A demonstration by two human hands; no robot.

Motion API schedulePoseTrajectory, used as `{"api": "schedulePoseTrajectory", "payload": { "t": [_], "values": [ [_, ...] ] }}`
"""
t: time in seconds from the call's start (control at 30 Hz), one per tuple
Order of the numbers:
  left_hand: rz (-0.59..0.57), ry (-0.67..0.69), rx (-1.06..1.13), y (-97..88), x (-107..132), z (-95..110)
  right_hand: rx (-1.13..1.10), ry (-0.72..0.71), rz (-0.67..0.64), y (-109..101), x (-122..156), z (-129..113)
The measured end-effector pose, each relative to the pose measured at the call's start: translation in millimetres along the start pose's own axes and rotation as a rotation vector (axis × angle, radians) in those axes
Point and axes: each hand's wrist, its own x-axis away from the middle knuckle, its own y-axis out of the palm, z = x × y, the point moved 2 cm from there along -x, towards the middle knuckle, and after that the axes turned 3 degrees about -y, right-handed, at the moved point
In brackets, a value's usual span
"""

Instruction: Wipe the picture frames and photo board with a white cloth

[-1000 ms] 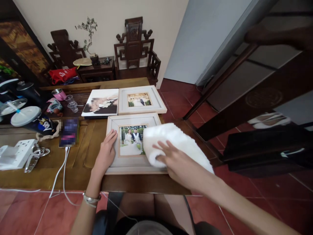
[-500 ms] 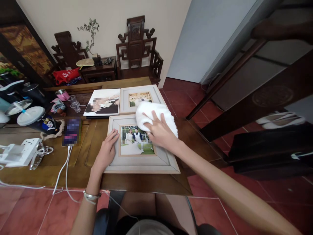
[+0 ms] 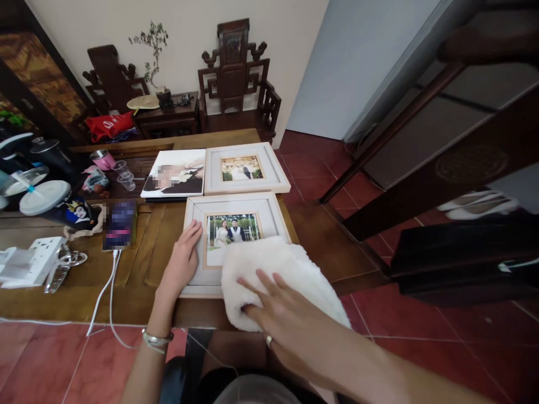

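A light wooden picture frame (image 3: 197,280) lies face up at the table's near edge, with a photo of a couple (image 3: 229,225) behind its pale mat. My left hand (image 3: 182,259) rests on the frame's left border, fingers stretched out and lying flat. A fluffy white cloth (image 3: 269,258) covers the frame's lower right part and hangs past the table's front edge. My right hand (image 3: 282,306) presses on this cloth, thumb and fingers bunching some of it, with a ring on one finger. The frame's lower right corner is hidden.
Behind lie a second frame (image 3: 275,168) and a wedding picture panel (image 3: 177,168). To the left are a phone (image 3: 120,224) with a white cable, a power strip (image 3: 40,258), a hair clip (image 3: 63,266) and a lidded cup (image 3: 46,199). A dark wooden chair (image 3: 404,196) stands at right.
My right hand has drawn the cloth from the frame's upper right toward me, down to its lower right. The second frame is uncovered now. My left hand stays on the left border.
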Motion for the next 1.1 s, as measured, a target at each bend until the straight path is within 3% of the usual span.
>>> {"api": "schedulePoseTrajectory", "payload": {
  "t": [0.13,0.37,0.47,0.57,0.8,0.9,1.0,1.1],
  "values": [
    [-0.008,0.030,-0.016,-0.2,-0.2,-0.3,-0.072,0.013,0.031,8.5,-22.6,8.5],
    [-0.018,0.039,-0.016,0.0,0.2,-3.9,0.158,0.134,0.231,-0.3,-81.4,99.7],
    [-0.004,0.036,-0.004,-0.1,0.1,-3.6,0.193,0.106,0.233,-7.5,-97.9,122.6],
    [0.009,0.043,0.015,0.3,0.1,-3.5,0.172,0.036,0.156,-7.1,-98.2,112.9],
    [0.020,0.030,0.008,1.3,0.4,-3.7,-0.006,-0.055,-0.052,-12.2,-37.6,26.9],
    [0.018,0.036,0.005,0.9,0.3,-2.3,-0.114,-0.109,-0.105,-14.4,-18.7,2.5],
    [0.008,0.036,0.009,1.3,0.3,-3.5,-0.183,-0.087,-0.089,-5.6,-20.8,0.9],
    [0.004,0.055,0.029,2.3,0.6,-5.9,-0.111,-0.011,-0.024,5.5,-40.3,22.5]
  ]
}}
